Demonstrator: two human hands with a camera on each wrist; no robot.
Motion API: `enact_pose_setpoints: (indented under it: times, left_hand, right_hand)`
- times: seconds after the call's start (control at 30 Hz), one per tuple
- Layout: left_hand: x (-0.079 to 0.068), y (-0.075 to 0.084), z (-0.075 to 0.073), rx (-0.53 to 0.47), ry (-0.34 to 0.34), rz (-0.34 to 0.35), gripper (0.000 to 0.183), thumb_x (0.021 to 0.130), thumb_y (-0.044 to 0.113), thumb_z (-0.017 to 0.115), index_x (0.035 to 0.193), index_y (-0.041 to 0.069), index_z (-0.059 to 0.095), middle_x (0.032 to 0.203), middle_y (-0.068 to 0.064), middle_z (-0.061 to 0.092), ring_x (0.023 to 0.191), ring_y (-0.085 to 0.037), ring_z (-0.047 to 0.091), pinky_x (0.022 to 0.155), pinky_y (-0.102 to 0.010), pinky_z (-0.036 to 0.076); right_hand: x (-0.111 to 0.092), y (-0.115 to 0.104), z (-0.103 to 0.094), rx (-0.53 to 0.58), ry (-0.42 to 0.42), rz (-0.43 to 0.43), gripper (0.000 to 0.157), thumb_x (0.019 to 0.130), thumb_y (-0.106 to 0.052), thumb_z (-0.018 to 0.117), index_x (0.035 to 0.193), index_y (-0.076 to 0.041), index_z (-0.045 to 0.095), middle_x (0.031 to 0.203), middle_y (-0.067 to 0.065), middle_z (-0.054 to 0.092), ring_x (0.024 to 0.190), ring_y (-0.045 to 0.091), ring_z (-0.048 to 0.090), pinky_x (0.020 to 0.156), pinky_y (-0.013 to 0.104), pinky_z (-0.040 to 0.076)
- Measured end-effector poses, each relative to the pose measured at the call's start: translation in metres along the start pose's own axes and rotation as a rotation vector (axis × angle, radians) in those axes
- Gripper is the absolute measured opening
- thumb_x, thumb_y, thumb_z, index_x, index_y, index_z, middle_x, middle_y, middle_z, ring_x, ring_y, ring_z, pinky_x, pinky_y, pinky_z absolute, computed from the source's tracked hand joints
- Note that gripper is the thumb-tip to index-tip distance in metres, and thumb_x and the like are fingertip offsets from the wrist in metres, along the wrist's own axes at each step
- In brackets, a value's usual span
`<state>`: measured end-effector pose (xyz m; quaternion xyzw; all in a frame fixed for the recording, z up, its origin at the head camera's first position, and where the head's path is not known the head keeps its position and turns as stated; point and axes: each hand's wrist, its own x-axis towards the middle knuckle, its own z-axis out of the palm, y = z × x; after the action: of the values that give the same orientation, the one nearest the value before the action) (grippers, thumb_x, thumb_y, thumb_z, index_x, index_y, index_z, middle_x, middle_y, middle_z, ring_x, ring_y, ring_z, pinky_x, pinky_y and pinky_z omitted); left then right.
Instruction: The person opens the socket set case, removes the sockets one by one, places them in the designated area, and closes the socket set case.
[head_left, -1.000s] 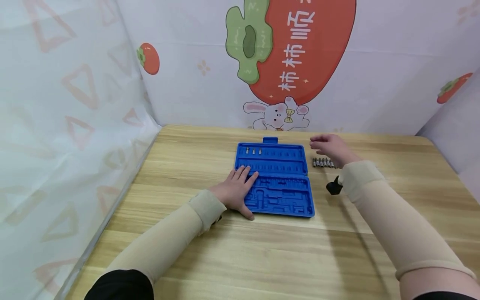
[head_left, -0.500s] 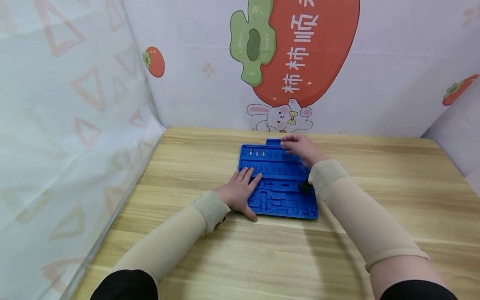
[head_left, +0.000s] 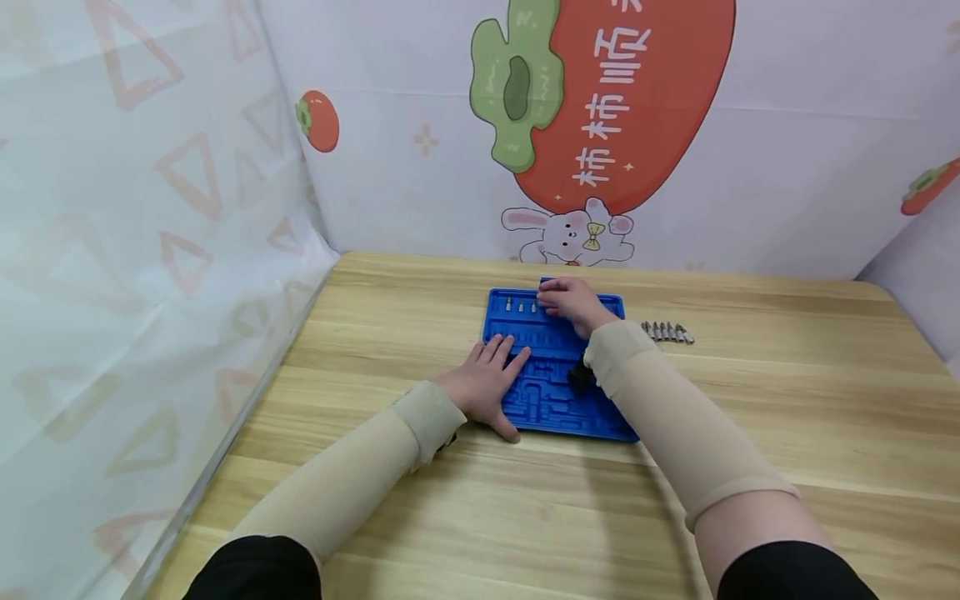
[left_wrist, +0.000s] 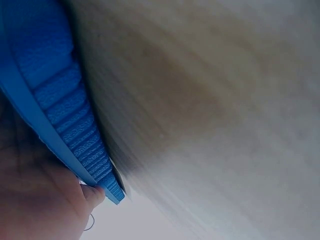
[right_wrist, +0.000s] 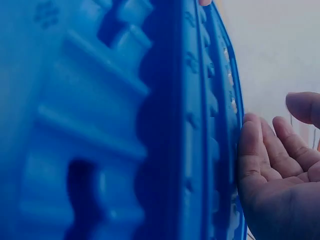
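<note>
A blue plastic bit case (head_left: 543, 404) lies unfolded on the table, its moulded slots facing up. Three small screwdriver bits (head_left: 521, 306) sit at the left end of its far row. My left hand (head_left: 486, 385) rests spread on the case's left side, thumb by the near edge. Over the far half hovers my right hand (head_left: 573, 304), fingertips bent just right of the third bit. From the right wrist, the fingers (right_wrist: 250, 145) look curved beside the case wall with the thumb apart; whether a bit is between the fingertips is hidden.
Several more bits (head_left: 667, 332) stand in a short row on the wooden table (head_left: 465, 517), right of the case. A printed cloth wall (head_left: 405, 192) rises behind the table, and another sheet (head_left: 150, 292) hangs along the left edge.
My right hand has moved left from above the loose bits to the far row of the case. My left hand has stayed on the case. The view has shifted slightly.
</note>
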<state>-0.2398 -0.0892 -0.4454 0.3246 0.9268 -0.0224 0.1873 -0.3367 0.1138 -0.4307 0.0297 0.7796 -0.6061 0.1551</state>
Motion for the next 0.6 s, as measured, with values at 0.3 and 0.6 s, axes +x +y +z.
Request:
enact_pose_setpoints:
  times: [0.3, 0.6]
  left_hand:
    - [0.001, 0.0, -0.002, 0.007, 0.011, 0.006, 0.134, 0.074, 0.076, 0.077, 0.168, 0.014, 0.004, 0.172, -0.019, 0.002, 0.157, -0.038, 0.001, 0.125, -0.052, 0.007]
    - [0.001, -0.001, 0.0, 0.002, 0.003, 0.002, 0.134, 0.075, 0.076, 0.076, 0.168, 0.014, 0.004, 0.172, -0.018, 0.001, 0.157, -0.038, 0.0, 0.125, -0.052, 0.005]
  right_hand:
    - [0.004, -0.006, 0.004, -0.015, 0.015, 0.019, 0.046, 0.111, -0.022, 0.049, 0.15, 0.003, 0.048, 0.148, 0.02, 0.053, 0.133, 0.032, 0.053, 0.112, 0.042, 0.043]
    - [0.009, -0.004, 0.011, -0.151, 0.007, 0.032, 0.043, 0.11, -0.021, 0.049, 0.145, 0.004, 0.053, 0.144, 0.02, 0.052, 0.131, 0.033, 0.051, 0.112, 0.043, 0.042]
